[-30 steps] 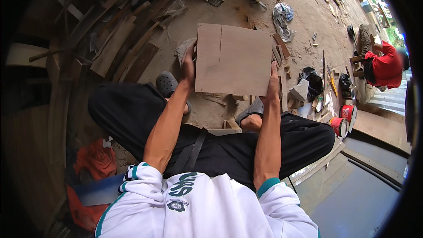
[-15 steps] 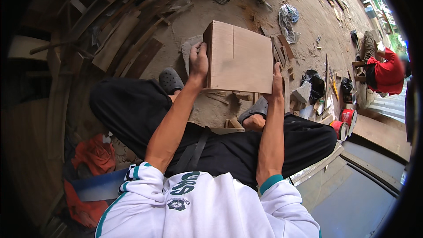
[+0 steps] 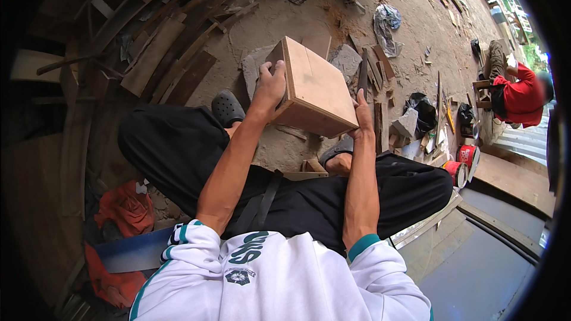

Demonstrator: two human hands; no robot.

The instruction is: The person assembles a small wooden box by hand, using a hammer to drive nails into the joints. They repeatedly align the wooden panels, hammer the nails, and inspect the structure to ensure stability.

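A square wooden box (image 3: 321, 80) of light brown board is held up in front of me, above the ground between my feet. It is tilted, so its broad top panel and the side nearest me both show. My left hand (image 3: 272, 88) grips its left side, with the thumb and fingers around the edge. At the right corner, my right hand (image 3: 362, 117) holds the box with the fingers partly hidden beneath it. The underside of the box is out of sight.
Wood offcuts (image 3: 375, 68) lie on the dirt ground beyond the box. Stacked planks (image 3: 157, 53) fill the left side. At right are a black plastic bag (image 3: 422, 113), red cans (image 3: 468, 156) and sheet panels (image 3: 476, 261). A person in red (image 3: 523, 96) sits farther off.
The box has turned and tilted in my hands, bringing its near side into view. My right hand has shifted slightly left to its corner. Both hands keep their hold.
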